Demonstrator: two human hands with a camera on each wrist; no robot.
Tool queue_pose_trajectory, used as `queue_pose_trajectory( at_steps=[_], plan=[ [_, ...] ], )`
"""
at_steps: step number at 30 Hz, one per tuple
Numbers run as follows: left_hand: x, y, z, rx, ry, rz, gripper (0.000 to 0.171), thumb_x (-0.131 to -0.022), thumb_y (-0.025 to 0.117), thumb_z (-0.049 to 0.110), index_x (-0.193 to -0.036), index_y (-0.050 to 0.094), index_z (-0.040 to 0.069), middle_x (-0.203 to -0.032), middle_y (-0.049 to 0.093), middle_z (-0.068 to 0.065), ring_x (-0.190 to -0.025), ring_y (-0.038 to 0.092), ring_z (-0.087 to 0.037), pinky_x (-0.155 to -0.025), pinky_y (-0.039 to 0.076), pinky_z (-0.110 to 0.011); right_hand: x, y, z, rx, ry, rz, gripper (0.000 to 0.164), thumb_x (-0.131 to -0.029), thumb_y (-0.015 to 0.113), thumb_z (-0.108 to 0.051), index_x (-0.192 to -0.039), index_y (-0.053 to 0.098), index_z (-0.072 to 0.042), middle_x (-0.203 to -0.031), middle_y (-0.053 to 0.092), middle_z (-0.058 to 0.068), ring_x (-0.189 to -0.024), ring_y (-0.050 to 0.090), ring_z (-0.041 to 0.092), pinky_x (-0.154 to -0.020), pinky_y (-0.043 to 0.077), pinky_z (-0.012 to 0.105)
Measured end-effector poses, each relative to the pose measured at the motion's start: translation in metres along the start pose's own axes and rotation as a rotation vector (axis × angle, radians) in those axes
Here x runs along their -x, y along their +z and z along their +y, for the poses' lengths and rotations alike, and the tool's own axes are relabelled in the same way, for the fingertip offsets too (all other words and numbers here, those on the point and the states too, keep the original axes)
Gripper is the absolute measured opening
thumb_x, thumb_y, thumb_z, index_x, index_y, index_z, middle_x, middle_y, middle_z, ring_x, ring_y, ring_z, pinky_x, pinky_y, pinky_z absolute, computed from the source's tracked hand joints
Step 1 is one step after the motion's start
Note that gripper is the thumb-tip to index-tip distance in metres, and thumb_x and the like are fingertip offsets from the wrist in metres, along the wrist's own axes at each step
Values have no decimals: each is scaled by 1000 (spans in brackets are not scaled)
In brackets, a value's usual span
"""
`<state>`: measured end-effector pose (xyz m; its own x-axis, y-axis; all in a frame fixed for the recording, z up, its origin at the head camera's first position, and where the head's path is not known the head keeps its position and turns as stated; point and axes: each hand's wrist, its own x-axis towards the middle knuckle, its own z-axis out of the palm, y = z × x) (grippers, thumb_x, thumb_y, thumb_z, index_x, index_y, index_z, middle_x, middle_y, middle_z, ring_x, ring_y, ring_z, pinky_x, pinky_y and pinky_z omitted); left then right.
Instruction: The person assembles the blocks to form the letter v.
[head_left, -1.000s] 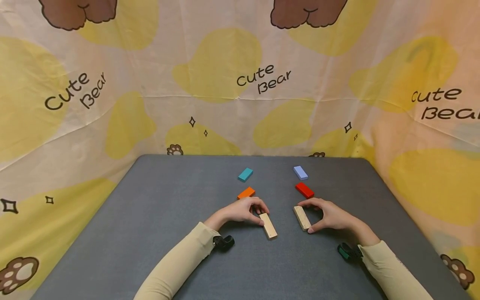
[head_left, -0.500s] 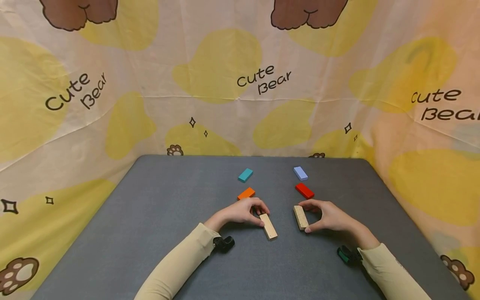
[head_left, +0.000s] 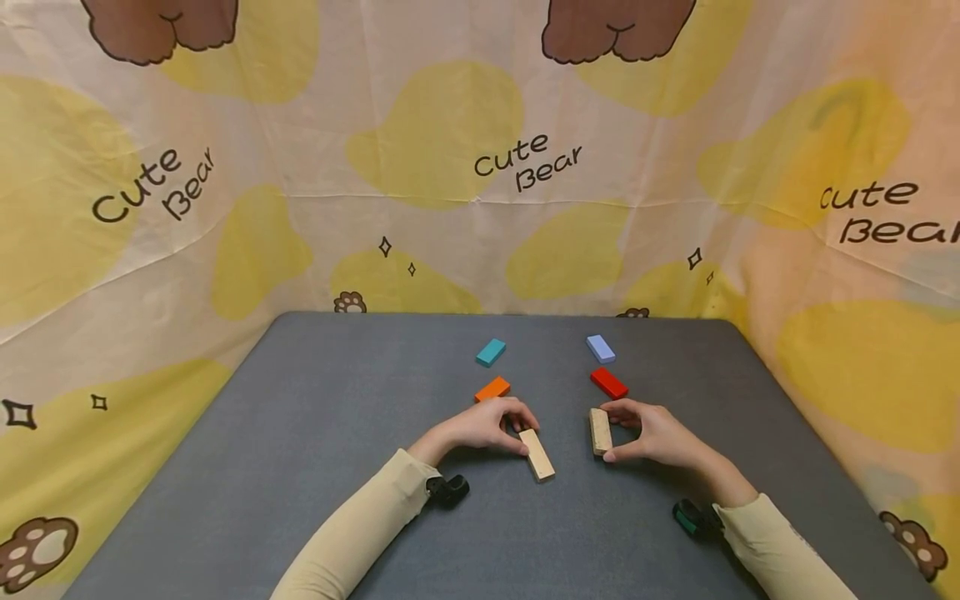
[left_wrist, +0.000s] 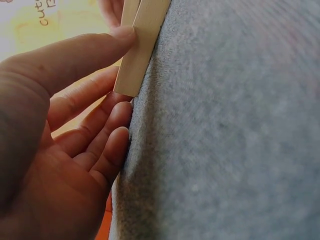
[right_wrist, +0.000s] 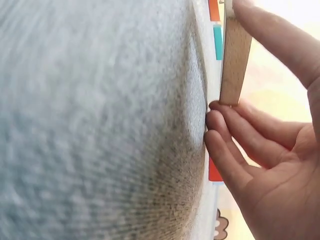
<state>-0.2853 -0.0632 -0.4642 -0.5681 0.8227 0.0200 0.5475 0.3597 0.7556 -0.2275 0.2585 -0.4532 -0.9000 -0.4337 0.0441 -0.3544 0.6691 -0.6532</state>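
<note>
Turned lengthwise toward twelve–six, the right block [head_left: 600, 430], right hand [head_left: 658, 432] pinching, lies two o'clock from the left block [head_left: 537, 457], left hand [head_left: 480, 422] pinching.

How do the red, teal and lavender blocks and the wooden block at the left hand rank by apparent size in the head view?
1. Wooden block at the left hand
2. Red block
3. Teal block and lavender block: too alike to rank.
</note>
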Motion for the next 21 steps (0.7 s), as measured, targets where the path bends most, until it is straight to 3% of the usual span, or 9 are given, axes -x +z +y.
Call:
queue_pose_trajectory(
  at_steps=[21],
  plan=[
    [2, 4, 0, 2, -2, 29, 35, -81, 76, 25, -113, 66, 18, -108, 62, 7, -92, 55, -5, -76, 49, -20, 0, 8, -13, 30, 106, 93, 77, -68, 83, -44, -125, 55, 0, -117, 62, 14, -105, 61, 29, -91, 49, 46]
  ],
)
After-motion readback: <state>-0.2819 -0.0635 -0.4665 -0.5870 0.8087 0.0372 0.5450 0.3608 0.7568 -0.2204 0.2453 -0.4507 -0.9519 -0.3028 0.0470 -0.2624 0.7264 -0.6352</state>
